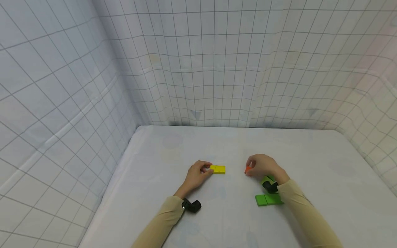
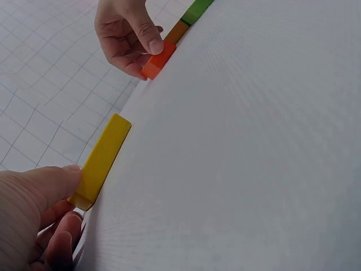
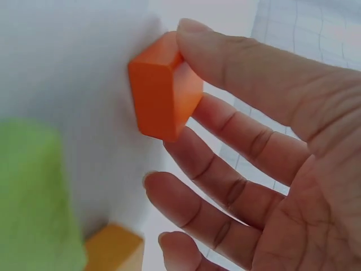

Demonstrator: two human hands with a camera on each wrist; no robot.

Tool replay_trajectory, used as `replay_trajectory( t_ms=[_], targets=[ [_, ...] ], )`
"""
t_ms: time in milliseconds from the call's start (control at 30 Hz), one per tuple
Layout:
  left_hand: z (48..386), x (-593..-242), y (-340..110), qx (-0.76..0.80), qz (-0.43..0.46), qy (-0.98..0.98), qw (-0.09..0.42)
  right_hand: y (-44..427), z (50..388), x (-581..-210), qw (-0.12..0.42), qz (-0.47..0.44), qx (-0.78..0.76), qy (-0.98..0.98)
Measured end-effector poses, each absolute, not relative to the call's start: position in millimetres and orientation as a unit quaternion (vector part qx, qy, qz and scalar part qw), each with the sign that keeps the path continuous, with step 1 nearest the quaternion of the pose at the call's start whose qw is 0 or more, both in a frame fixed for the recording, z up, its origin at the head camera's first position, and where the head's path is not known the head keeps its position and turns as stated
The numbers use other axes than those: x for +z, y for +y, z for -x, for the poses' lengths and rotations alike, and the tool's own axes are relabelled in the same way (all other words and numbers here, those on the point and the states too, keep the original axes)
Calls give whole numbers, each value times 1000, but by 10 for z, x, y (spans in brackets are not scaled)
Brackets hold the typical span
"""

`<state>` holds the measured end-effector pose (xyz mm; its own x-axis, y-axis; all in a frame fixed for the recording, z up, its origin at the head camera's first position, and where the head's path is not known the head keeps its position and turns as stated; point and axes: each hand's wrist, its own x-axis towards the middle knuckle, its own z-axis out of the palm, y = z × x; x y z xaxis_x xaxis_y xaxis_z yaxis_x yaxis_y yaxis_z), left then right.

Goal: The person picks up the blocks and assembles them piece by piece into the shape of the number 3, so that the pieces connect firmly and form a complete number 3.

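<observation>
Left hand pinching the left end of a yellow rectangular block on a white tabletop, right hand pinching an orange block to its right, green blocks by right sleeve

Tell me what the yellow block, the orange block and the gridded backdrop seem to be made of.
Yellow block: painted wood or plastic, perhaps; smooth, evenly coloured, no grain visible.
Orange block: likely similar; crisp edges, with a soft sheen on one side.
Gridded backdrop: probably fabric or thin sheeting, fairly matte; its lines ripple over folds.
</observation>
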<state>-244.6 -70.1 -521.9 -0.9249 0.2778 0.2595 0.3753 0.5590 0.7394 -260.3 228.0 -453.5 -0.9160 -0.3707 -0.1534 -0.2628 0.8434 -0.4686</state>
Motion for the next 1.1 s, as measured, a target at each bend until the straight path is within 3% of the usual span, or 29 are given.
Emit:
replay_trajectory(
  t_ms=[1100],
  targets=[
    [2449,-5235,-694,-436,185,-878,64,1700,2757,-4630,152,170,-288,930]
  ],
)
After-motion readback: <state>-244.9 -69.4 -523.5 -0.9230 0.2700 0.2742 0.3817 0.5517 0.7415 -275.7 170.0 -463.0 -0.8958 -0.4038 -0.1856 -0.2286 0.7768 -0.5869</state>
